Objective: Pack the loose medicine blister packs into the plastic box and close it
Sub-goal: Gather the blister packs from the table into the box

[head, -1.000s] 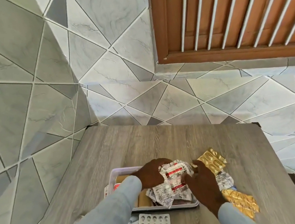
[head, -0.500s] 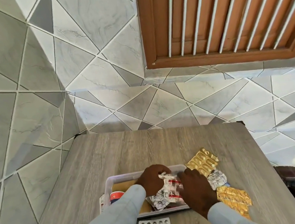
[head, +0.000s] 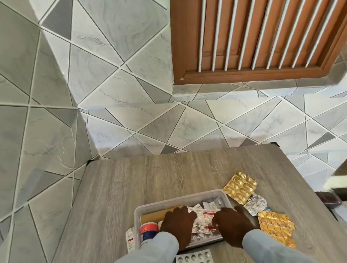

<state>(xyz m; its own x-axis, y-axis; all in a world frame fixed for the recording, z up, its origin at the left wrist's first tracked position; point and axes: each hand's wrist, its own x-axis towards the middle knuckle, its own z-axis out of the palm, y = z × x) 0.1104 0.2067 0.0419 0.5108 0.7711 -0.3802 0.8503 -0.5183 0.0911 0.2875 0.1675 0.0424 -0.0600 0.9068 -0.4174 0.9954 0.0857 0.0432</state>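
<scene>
- Both hands are down inside the clear plastic box (head: 178,199), which sits on the grey table (head: 152,179) close to its near edge.
- The left hand (head: 178,227) lies flat with fingers spread, pressing on a crumpled pile of silver and red blister packs (head: 204,219) in the box.
- The right hand (head: 231,223) presses the same pile from the right side; its fingers look bent over the packs, though whether it pinches any I cannot tell.
- Loose packs remain outside: a gold pack (head: 239,186) beyond the box's right corner, a silver one (head: 255,204) beside it, another gold pack (head: 276,228) nearer, and a white-pill strip (head: 194,261) in front.
- Risk: the crumpled foil likely springs back up once the pressure eases, so the heap may stand above the rim and stop a lid from seating.
- Risk: pushing harder could burst pills out of their blisters.
- No lid is visible, so closing looks some way off.
</scene>
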